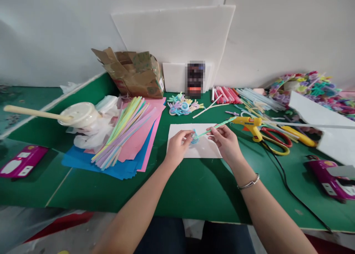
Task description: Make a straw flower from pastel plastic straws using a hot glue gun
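Note:
Over a white sheet (177,128), my left hand (179,145) pinches a curled light-blue pipe cleaner (195,139) between thumb and fingers. My right hand (226,141) is closed on a green pipe cleaner (227,121) that looks twisted. One end of the green piece reaches the blue curl; the other points up and right towards a yellow glue gun (251,125). Whether green and blue are joined, I cannot tell. A pile of pastel curled pieces (181,105) lies just beyond the sheet.
Pastel pipe cleaners (122,132) lie on coloured sheets (138,150) at left, near a white lidded tub (80,115). Scissors (277,141) and the glue gun's black cord (285,183) are at right. A cardboard box (135,74) and red sticks (226,95) stand behind.

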Tool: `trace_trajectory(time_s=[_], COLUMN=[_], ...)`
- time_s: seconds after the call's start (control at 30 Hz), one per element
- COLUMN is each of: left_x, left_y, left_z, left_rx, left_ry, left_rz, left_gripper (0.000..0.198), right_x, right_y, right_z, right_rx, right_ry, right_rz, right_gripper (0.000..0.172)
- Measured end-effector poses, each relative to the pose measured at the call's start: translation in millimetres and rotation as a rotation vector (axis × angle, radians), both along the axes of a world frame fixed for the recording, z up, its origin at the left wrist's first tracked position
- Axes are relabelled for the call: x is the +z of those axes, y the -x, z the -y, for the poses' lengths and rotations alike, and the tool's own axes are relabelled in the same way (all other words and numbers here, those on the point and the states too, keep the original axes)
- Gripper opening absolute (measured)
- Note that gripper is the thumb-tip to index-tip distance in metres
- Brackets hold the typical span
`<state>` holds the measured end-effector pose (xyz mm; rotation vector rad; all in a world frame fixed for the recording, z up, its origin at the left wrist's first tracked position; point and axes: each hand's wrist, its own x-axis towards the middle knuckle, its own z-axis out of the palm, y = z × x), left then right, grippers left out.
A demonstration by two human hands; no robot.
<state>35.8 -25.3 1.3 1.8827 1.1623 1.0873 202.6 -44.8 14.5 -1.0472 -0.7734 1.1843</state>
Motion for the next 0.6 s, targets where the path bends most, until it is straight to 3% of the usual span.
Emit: trace_trajectory(time_s=[0.3, 0.5, 0.6], left_x=[2.3, 2.0, 2.2], left_y=[0.0, 5.3, 5.8], left_z=[6.0, 4.5, 3.9], left_rx=[-0.035, 0.100, 0.107], left_ry=[-0.205, -0.211, -0.212], left_rz=[-0.323, -0.386, -0.374], left_gripper=[0.015, 0.014, 0.012], right_x=[7.4, 6.5, 2.8], right_y=[5.1, 12.1, 13.1], right_z=[8.4, 12.9, 11.7], right_rx=[0.060, 0.097, 0.076], right_ry=[-0.016, -0.174, -0.171], right_rz=[0.098, 0.190, 0.176], right_gripper=[0.031, 0.020, 0.017])
